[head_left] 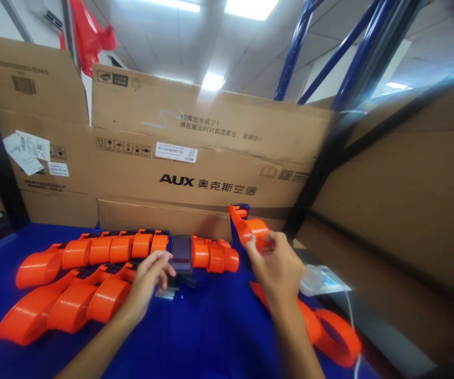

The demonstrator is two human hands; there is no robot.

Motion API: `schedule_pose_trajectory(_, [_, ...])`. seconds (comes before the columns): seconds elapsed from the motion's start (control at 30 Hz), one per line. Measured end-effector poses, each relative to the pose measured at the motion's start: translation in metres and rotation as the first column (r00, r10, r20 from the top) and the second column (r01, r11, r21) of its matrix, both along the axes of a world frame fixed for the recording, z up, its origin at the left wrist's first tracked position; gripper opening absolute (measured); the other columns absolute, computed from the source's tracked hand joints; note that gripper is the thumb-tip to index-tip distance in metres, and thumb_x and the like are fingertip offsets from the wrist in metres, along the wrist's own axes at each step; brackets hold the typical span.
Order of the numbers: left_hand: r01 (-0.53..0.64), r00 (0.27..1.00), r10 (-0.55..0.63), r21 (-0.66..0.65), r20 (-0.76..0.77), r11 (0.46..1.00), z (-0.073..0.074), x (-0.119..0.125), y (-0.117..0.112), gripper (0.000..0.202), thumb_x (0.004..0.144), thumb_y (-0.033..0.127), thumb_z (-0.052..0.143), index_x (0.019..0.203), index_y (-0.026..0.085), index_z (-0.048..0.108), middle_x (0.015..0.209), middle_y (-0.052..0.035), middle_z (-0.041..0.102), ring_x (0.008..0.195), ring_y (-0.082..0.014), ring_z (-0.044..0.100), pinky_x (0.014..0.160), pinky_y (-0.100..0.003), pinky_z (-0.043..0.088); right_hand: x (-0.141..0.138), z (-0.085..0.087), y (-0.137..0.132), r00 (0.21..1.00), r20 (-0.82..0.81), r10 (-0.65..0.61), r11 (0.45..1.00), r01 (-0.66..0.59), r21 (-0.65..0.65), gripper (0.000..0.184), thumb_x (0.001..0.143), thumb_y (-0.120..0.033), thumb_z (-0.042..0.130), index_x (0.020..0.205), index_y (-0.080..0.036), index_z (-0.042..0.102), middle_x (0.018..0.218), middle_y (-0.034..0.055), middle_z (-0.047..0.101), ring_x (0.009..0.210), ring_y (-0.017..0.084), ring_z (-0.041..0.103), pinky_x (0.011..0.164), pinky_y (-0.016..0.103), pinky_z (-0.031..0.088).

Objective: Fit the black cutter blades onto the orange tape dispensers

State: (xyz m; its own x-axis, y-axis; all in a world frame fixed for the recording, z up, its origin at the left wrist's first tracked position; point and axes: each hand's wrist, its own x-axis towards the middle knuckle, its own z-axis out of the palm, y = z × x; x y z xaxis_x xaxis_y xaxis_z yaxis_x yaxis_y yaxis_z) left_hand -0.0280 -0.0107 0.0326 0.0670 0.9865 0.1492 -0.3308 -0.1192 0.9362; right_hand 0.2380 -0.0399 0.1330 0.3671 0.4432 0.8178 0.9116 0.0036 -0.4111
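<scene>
My right hand [276, 266] is closed on an orange plastic part [250, 227] with a ring-shaped end, held up above the blue table [195, 337]. My left hand [148, 281] reaches with curled fingers toward a dark phone [181, 253] that stands on a small stand among the orange parts; its fingertips are at the phone's lower left edge. Whether they touch it I cannot tell. A row of orange parts [120, 248] lies behind the left hand, and more orange parts [65, 305] lie under and left of my wrist.
Large cardboard boxes [195, 158] stand along the back and the right side. Two orange ring parts [329, 331] lie at the table's right edge beside a white charger with cable [317, 279]. Blue steel rack posts [353, 58] rise behind.
</scene>
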Motion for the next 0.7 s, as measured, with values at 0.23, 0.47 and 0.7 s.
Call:
schedule_pose_trajectory(0.23, [0.02, 0.997, -0.024, 0.054, 0.079, 0.998, -0.002, 0.003, 0.0, 0.053, 0.082, 0.04, 0.074, 0.131, 0.021, 0.061, 0.128, -0.0128, 0.068, 0.101, -0.0237, 0.067, 0.075, -0.029, 0.053, -0.043, -0.007, -0.03, 0.858, -0.027, 0.513, 0.858, -0.51, 0.063, 0.017, 0.082, -0.029, 0.064, 0.081, -0.022, 0.048, 0.077, -0.0003, 0.064, 0.051, 0.01, 0.055, 0.052, 0.023, 0.047])
schedule_pose_trajectory(0.47, [0.118, 0.933, -0.074, -0.106, 0.353, 0.987, 0.001, 0.009, -0.005, 0.038, 0.081, 0.045, 0.074, 0.11, 0.02, 0.069, 0.108, -0.008, 0.075, 0.095, -0.0242, 0.07, 0.08, -0.032, 0.054, -0.078, -0.039, -0.048, 0.632, 0.136, 0.763, 0.646, -0.74, -0.185, 0.021, 0.079, -0.03, 0.069, 0.086, -0.022, 0.051, 0.07, -0.0012, 0.057, 0.052, 0.012, 0.048, 0.047, 0.024, 0.037])
schedule_pose_trajectory(0.7, [0.02, 0.933, 0.031, -0.139, 0.359, 0.99, 0.006, 0.009, -0.003, 0.04, 0.074, 0.035, 0.083, 0.107, 0.019, 0.066, 0.097, -0.0047, 0.076, 0.083, -0.02, 0.073, 0.079, -0.03, 0.055, -0.072, -0.046, -0.015, 0.555, -0.256, 0.792, 0.552, -0.829, -0.091, 0.025, 0.097, -0.037, 0.048, 0.079, -0.021, 0.055, 0.065, -0.001, 0.055, 0.057, 0.014, 0.051, 0.055, 0.025, 0.039])
